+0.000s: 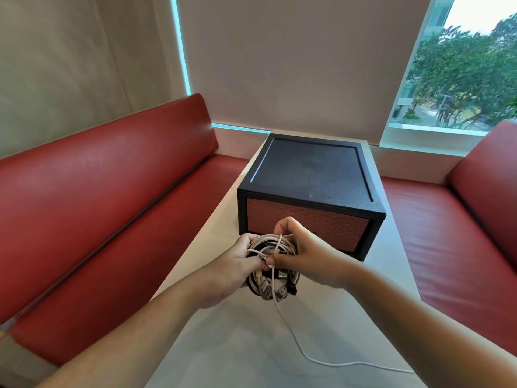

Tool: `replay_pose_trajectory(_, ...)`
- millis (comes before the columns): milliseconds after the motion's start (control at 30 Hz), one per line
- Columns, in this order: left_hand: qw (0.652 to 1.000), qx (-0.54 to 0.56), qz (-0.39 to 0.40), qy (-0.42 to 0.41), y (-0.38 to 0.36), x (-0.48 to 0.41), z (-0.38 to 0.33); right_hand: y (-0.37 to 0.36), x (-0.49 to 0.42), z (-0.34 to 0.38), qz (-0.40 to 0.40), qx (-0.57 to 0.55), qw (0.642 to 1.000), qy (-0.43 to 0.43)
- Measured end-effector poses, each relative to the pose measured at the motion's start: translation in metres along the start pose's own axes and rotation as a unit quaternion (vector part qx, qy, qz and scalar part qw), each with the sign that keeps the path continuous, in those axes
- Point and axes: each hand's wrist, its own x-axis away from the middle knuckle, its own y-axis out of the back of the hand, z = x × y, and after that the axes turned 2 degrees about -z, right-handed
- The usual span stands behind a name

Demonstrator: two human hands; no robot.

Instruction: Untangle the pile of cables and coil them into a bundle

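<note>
Gripping the coil (pixel 279 281) just before the box (pixel 310 169), left hand (pixel 229 273) curls round it; right hand (pixel 307 256) pinches the white strand (pixel 278 247). The coil looks light and springy.

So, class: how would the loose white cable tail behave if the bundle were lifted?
Probably floppy: the white cable tail curves limply across the table. Likely light: thin. The bundle may spring loose: left hand and right hand both grip it.
</note>
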Motion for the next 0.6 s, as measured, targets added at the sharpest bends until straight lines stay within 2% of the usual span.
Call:
replay_pose_trajectory(67, 1.000, -0.002, 0.000, 0.001, -0.0005, -0.0004, 0.0000, -0.0017, 0.0001, -0.0007, -0.006, -0.012, 1.000, -0.006)
replay_pose_trajectory(300, 1.000, -0.002, -0.017, 0.008, 0.0000, -0.0004, 0.0003, -0.0082, -0.0025, 0.0015, -0.036, 0.060, 0.997, 0.010)
replay_pose_trajectory(600, 1.000, -0.003, -0.019, -0.004, 0.0019, -0.0030, -0.0040, -0.0069, -0.0033, 0.0057, -0.031, -0.005, 0.999, -0.025)
